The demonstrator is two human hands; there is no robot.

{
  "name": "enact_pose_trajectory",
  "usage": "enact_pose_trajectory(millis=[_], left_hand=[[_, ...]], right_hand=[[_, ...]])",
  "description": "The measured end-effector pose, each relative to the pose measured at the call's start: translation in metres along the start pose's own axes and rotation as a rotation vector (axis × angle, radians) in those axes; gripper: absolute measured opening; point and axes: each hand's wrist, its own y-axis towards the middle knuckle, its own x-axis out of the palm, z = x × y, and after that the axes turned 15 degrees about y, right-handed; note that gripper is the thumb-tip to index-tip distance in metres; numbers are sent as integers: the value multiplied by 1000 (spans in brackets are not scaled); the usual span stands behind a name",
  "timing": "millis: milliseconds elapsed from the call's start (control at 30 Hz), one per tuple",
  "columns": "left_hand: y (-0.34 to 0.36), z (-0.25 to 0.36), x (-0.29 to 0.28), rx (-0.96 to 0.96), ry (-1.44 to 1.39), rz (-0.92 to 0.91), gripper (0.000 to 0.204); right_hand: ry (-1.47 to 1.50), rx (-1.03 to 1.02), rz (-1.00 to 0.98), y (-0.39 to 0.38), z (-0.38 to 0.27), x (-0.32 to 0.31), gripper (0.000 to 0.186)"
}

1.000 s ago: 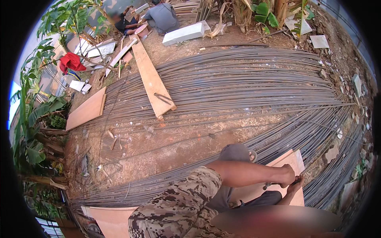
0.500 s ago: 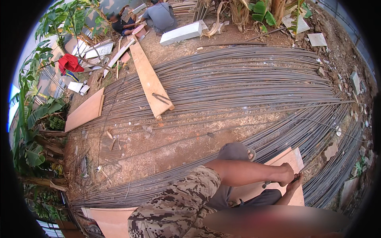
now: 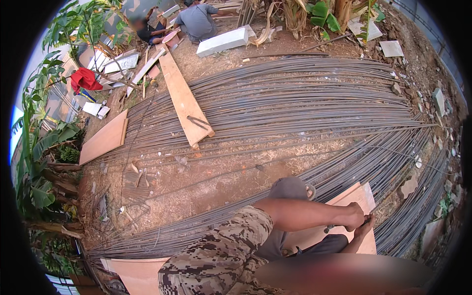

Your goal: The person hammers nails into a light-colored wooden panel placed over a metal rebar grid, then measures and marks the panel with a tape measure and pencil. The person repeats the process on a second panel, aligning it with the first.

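Observation:
My left arm in a camouflage sleeve reaches across to the right, and my left hand (image 3: 354, 216) is closed in a fist over a pale plywood board (image 3: 314, 239). A dark, slim thing (image 3: 330, 228) shows beside that fist; its kind is too small to make out. Close against the left hand, my right hand (image 3: 364, 228) has its fingers closed by the board's far right side. Whatever the right fingers hold is hidden. My grey-trousered knee (image 3: 289, 191) is bent beyond the left forearm. A blurred patch covers the right forearm's lower part.
Long steel bars (image 3: 295, 103) lie in wide bundles across the ground. A plank (image 3: 182, 101) rests over them, with a bent dark metal piece (image 3: 198, 122) on it. Two people (image 3: 195, 22) sit at the back. A plywood sheet (image 3: 105, 137), plants and rubble line the sides.
The person in grey at the back has stretched an arm to the right. My view has shifted very slightly. Both my hands stay nearly where they were.

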Motion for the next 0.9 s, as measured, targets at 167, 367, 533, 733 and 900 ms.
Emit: enact_pose_trajectory(millis=[167, 367, 533, 733, 900], left_hand=[[-1, -1, 1, -8, -5, 5, 19], [1, 0, 3, -1, -7, 15, 19], [1, 0, 4, -10, -8, 18, 18], [2, 0, 2, -7, -27, 10, 16], [-2, -7, -1, -9, -54, 89, 39]], right_hand=[[23, 20, 46, 3, 1, -2, 30], [19, 44, 6, -2, -2, 2, 30], [15, 35, 5, -5, -1, 7, 30], [8, 40, -31, 2, -3, -3, 29], [-48, 50, -25, -10, -4, 11, 28]])
